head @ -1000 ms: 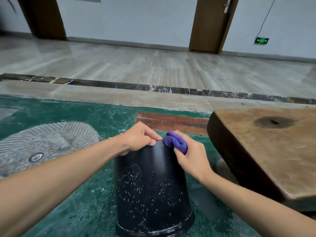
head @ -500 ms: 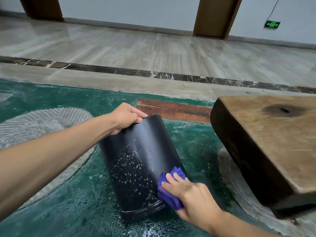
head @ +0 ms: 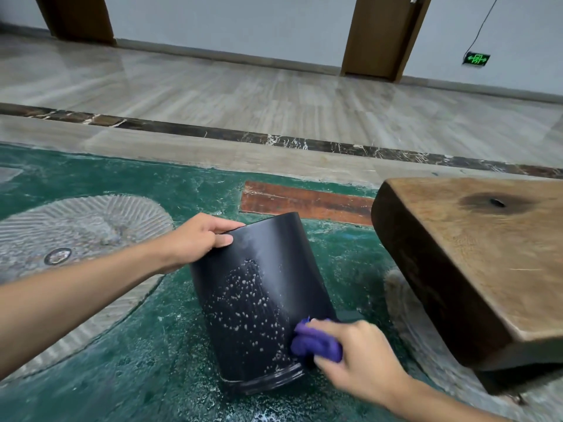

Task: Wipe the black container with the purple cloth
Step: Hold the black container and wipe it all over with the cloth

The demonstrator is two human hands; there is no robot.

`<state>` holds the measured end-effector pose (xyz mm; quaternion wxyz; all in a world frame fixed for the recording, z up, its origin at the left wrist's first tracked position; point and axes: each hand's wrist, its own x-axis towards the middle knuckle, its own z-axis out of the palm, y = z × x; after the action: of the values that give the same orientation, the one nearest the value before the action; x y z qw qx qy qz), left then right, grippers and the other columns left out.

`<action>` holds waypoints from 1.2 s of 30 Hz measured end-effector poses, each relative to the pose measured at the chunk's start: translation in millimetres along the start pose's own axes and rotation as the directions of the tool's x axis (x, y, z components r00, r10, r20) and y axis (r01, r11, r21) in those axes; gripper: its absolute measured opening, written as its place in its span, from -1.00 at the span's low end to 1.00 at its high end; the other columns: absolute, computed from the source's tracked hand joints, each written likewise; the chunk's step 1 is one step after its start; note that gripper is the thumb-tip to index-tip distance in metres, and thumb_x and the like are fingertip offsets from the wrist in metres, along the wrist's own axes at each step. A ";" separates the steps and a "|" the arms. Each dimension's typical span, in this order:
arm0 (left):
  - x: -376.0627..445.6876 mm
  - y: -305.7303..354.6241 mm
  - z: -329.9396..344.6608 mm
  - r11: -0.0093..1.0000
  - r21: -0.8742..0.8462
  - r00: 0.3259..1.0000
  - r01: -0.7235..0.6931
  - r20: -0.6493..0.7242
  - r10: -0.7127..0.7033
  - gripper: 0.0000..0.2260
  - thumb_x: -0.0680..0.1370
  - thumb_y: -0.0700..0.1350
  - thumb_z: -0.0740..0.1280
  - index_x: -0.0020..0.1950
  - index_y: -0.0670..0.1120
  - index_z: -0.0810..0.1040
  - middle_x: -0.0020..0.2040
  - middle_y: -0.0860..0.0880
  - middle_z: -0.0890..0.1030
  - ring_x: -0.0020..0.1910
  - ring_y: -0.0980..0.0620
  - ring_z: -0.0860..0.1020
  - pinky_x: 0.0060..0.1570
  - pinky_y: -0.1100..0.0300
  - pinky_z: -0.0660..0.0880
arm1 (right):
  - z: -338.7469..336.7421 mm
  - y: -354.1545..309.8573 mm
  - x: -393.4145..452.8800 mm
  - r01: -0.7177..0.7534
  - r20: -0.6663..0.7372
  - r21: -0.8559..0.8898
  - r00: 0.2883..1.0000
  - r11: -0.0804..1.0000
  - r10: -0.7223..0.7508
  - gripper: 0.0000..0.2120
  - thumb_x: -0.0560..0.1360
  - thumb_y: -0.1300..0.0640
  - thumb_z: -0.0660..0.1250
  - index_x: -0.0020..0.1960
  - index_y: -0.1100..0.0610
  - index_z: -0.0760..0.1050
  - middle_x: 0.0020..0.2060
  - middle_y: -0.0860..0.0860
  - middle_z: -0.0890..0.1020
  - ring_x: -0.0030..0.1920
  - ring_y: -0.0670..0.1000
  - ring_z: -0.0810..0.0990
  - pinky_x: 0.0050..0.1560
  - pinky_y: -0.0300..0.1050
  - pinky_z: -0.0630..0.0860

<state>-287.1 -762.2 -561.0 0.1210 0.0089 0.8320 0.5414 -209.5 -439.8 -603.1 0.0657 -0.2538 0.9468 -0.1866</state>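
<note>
A black container (head: 259, 296) stands upside down on the green carpet, tilted with its top leaning away and to the left. Pale specks dot the middle of its side; the right strip looks smooth. My left hand (head: 198, 242) grips the container's upper edge, thumb on the near face. My right hand (head: 356, 357) presses a bunched purple cloth (head: 313, 344) against the container's lower right side, just above the ridged rim on the floor.
A thick wooden slab table (head: 475, 260) stands close on the right. The green carpet (head: 146, 360) has a grey patterned patch (head: 76, 226) on the left and a brown strip (head: 304, 202) behind the container. Polished tile floor, doors and a wall lie beyond.
One second ago the cloth was at the container's top edge and the container stood upright. My right hand swept the cloth down the right side to the bottom, and the container tipped left.
</note>
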 end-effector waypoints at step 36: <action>42.4 31.3 41.5 0.933 0.347 0.954 -0.093 -0.239 0.184 -0.68 0.57 -0.21 0.23 0.21 0.02 0.67 0.09 0.02 0.72 0.12 0.01 0.64 0.22 0.11 0.53 | 24.9 19.1 -3.4 0.493 0.038 -0.555 0.820 0.670 -0.572 -0.53 0.16 -0.08 0.63 0.05 0.01 0.75 0.02 0.03 0.76 -0.01 -0.04 0.75 -0.50 -0.28 0.55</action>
<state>-323.1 -705.8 -556.9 -0.0343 0.0152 0.9170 0.3971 -209.8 -430.8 -633.3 -0.1324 -0.5133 0.8458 0.0605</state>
